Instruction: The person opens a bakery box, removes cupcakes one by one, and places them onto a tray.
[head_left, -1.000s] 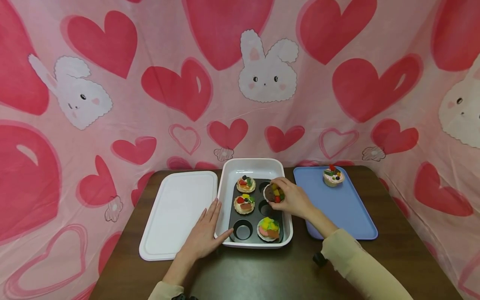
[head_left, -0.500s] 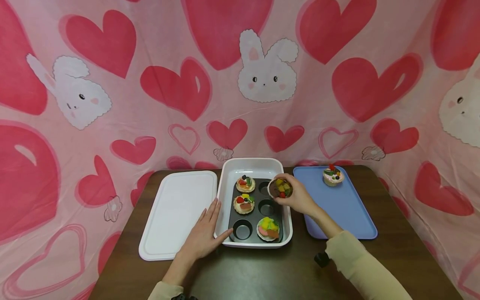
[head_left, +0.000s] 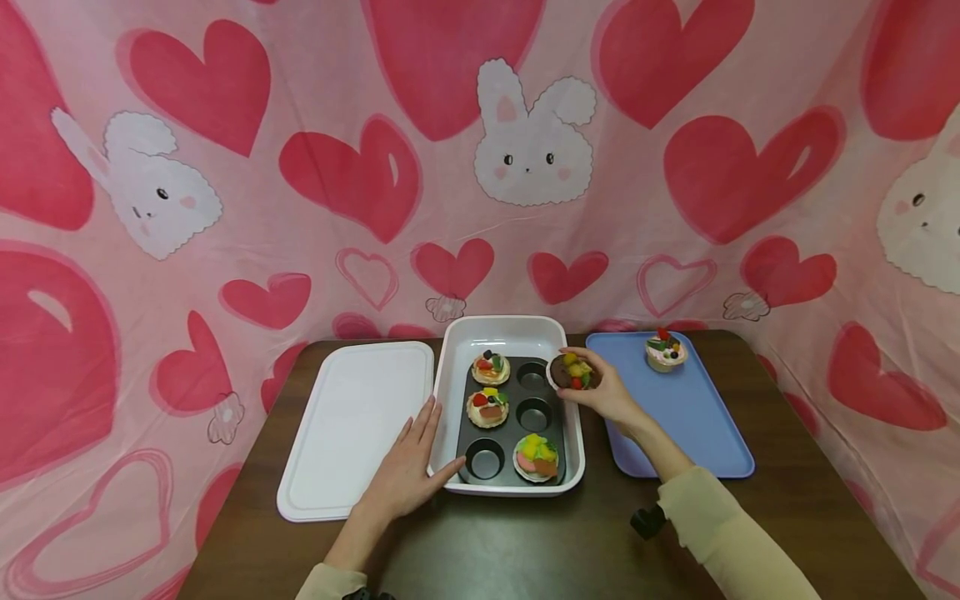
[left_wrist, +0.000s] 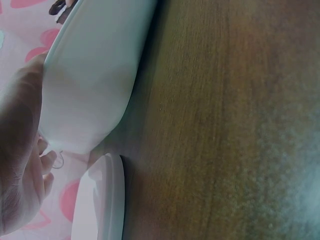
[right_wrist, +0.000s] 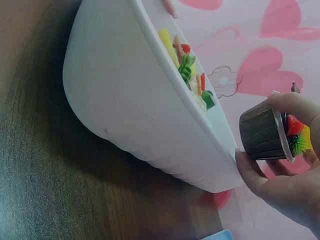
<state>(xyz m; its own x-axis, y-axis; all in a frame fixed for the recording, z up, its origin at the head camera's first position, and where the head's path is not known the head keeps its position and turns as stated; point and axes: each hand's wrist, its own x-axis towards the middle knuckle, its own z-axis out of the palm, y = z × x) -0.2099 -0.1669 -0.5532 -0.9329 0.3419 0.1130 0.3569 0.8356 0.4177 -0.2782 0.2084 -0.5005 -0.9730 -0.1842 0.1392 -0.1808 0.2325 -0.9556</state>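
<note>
My right hand [head_left: 607, 396] grips a brown chocolate cupcake [head_left: 573, 372] topped with fruit, held over the right rim of a white basin [head_left: 576, 454]. The right wrist view shows its dark ridged cup [right_wrist: 262, 131] between thumb and fingers. Inside the basin lies a dark muffin tin [head_left: 510, 454]. Three fruit tarts sit in it: one at the back left [head_left: 491, 367], one at the middle left [head_left: 487, 407], one at the front right [head_left: 536, 457]. My left hand [head_left: 405, 471] rests on the basin's front left rim with its fingers straight.
Left of the basin lies a white board [head_left: 360, 425], partly behind my left hand. On the right is a blue tray [head_left: 682, 425] with one fruit-topped tart [head_left: 666, 352] at its back. All stand on a brown wooden table [head_left: 487, 550] against a pink patterned cloth [head_left: 540, 242].
My right hand has lifted the chocolate cupcake from the back right of the muffin tin and carried it right, to the basin's rim. My left hand has stayed in place.
</note>
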